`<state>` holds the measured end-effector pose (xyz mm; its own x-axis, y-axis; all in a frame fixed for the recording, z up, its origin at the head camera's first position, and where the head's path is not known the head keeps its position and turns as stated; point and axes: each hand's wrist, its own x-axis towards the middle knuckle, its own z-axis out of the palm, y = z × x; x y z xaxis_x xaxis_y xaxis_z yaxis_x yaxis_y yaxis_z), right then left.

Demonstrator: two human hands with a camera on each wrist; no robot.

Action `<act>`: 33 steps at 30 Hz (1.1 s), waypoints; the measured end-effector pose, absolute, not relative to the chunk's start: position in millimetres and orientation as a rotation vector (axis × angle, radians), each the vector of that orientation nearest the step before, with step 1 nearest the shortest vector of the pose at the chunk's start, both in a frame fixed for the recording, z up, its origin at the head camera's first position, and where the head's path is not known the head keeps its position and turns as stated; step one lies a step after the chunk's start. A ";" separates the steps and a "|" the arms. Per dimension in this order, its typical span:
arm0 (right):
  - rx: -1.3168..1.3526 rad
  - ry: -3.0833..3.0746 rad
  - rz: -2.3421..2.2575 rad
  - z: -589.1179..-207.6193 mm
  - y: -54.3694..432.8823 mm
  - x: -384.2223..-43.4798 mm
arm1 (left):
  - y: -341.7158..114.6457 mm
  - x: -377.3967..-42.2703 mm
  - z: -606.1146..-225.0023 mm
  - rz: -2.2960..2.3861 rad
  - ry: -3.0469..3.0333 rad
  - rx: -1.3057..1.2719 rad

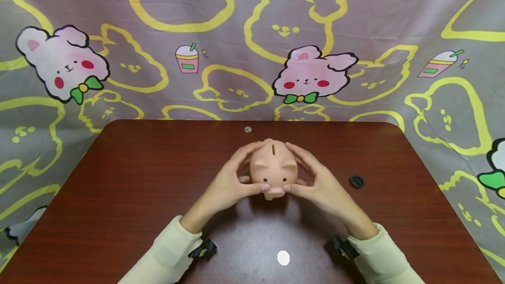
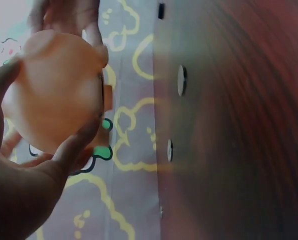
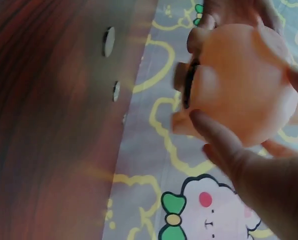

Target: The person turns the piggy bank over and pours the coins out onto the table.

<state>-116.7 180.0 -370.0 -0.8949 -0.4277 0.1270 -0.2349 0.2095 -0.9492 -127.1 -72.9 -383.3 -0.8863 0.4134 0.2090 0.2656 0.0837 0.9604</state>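
Observation:
A pink piggy bank (image 1: 273, 168) hangs above the table, its snout toward me and its coin slot on top. The left hand (image 1: 232, 181) grips one side of it and the right hand (image 1: 324, 183) the other, thumbs beside the snout. In the wrist views, the bank's short feet stand clear of the tabletop, and a dark edge (image 3: 191, 82) shows on its underside. A small silver coin (image 1: 247, 129) lies behind the bank. Flat round pieces, seen nearly edge-on, lie on the table, one larger (image 2: 181, 80) than the others.
On the right of the brown table (image 1: 138, 174) lies a black round plug (image 1: 357, 182) with a bar across it. A bright white round spot (image 1: 283, 257) shows near the front, whether coin or reflection I cannot tell. A patterned cloth (image 1: 236, 25) hangs behind the table.

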 end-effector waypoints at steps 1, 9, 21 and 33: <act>-0.673 2.287 -1.775 -370.8 180.4 -117.0 | -73.3 -127.1 -383.9 1.908 2.270 0.772; -0.876 2.404 -1.773 -376.0 178.2 -116.8 | -74.3 -126.5 -380.6 1.659 2.632 1.221; -0.914 2.459 -1.807 -377.0 177.2 -113.0 | -75.3 -121.9 -369.0 1.429 2.842 1.356; -0.421 2.267 -1.906 -374.2 177.6 -112.2 | -72.1 -120.6 -364.4 1.648 2.613 0.837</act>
<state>-112.2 177.6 -374.2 -0.9494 -0.3074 0.0647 -0.1165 0.1533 -0.9813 -120.6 -72.1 -364.4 -0.8616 0.3960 0.3177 0.4573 0.3335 0.8244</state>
